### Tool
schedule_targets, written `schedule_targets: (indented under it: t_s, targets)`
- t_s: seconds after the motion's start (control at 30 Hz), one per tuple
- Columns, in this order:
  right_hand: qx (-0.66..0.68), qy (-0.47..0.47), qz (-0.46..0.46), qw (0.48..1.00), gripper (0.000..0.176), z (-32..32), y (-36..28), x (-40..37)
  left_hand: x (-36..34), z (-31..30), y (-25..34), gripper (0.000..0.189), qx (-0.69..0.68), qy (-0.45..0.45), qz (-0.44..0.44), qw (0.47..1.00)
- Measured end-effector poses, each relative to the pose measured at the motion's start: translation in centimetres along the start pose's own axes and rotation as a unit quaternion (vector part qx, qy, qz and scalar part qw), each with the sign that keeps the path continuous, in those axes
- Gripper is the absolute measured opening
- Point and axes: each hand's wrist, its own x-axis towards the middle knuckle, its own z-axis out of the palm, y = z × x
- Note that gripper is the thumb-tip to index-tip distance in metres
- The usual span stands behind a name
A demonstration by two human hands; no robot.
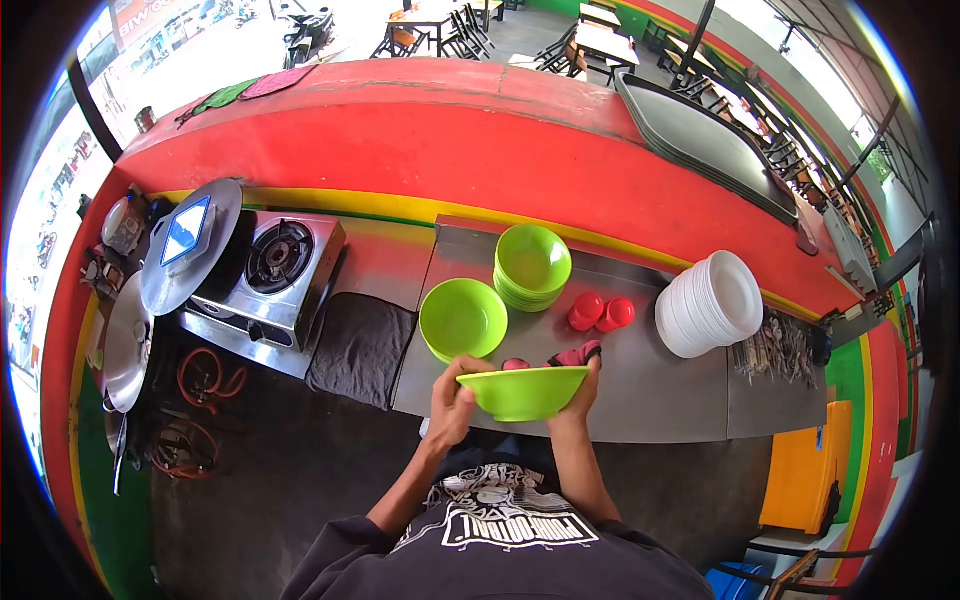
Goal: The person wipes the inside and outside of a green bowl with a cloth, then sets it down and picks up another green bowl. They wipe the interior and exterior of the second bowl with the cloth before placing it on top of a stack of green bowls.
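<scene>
A green bowl (524, 393) is held up in front of my chest, tilted so its outer side and base show. My left hand (455, 402) grips its left rim. My right hand (577, 400) holds the right side, with a pink and black cloth (575, 354) at its fingertips. Just beyond the bowl, green bowls (463, 319) stand on the steel counter (650, 400), and a taller stack of green bowls (532, 262) is behind them. Two red containers (586, 311) sit to the right of the stacks. Part of a small reddish thing shows above the held bowl's rim.
A gas stove (279, 262) and large metal lid (190, 245) are at the left, beside a dark cloth (360, 348). White bowls (708, 304) and cutlery (778, 348) stand at the right. Black trays (705, 140) rest on the red wall (400, 130). An orange box (808, 470) is lower right.
</scene>
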Motion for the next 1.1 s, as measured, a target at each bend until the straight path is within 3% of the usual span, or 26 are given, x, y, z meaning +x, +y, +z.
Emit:
schedule_targets:
  t_s: [0.03,0.07,0.17,0.27,0.37,0.4,0.43,0.47,0.53,0.6,0.7,0.87,0.97,1.1]
  targets:
    - [-0.003,0.048,0.014,0.999,0.039,-0.2,0.0,0.2,-0.4,-0.4,-0.1,0.049,0.062,-0.024,-0.011,0.998]
    - [-0.013,0.079,-0.002,0.997,0.038,-0.2,0.2,0.2,-0.3,-0.7,-0.3,0.035,0.073,-0.025,0.05,0.996]
    - [-0.042,0.172,-0.052,0.983,0.044,-0.3,0.6,0.3,0.2,0.9,1.2,0.04,0.006,0.096,-0.012,0.995]
    - [-0.062,0.066,-0.144,0.985,0.051,-1.0,0.1,-0.4,1.7,-0.4,0.9,0.047,-0.037,0.193,-0.106,0.975]
    - [-0.109,0.011,-0.303,0.947,0.049,1.5,-0.2,-1.9,2.2,-1.8,-0.5,0.051,-0.028,0.238,-0.147,0.96]
    - [-0.257,-0.027,-0.299,0.918,0.048,-0.3,-0.2,-2.2,2.3,-1.7,-0.3,0.051,-0.015,0.239,-0.164,0.957]
    - [-0.394,-0.067,-0.309,0.863,0.048,-0.9,-0.3,-2.6,2.3,-1.7,0.0,0.051,-0.002,0.24,-0.181,0.954]
    - [-0.45,-0.161,-0.236,0.846,0.047,-1.2,-0.7,-3.5,2.4,-1.1,0.5,0.052,0.006,0.216,-0.186,0.959]
    - [-0.599,-0.311,-0.23,0.701,0.047,1.3,-1.6,-4.5,2.4,0.3,0.4,0.051,0.006,0.17,-0.195,0.966]
    - [-0.744,-0.398,-0.346,0.41,0.046,4.6,-1.8,-3.4,2.3,0.8,0.6,0.051,0.026,0.125,-0.195,0.972]
    - [-0.723,-0.377,-0.285,0.504,0.042,5.2,-1.9,-2.5,2.8,1.0,0.9,0.052,0.001,0.137,-0.194,0.971]
    - [-0.685,-0.31,-0.327,0.572,0.049,3.2,-0.9,-0.4,2.8,0.0,0.8,0.048,0.044,0.173,-0.219,0.959]
    - [-0.673,-0.284,-0.331,0.598,0.044,2.3,-0.5,-0.5,2.8,-0.1,0.7,0.049,-0.031,0.208,-0.204,0.956]
    - [-0.594,-0.257,-0.276,0.71,0.048,1.1,0.5,-1.3,3.1,-0.4,1.0,0.05,-0.154,0.279,-0.208,0.925]
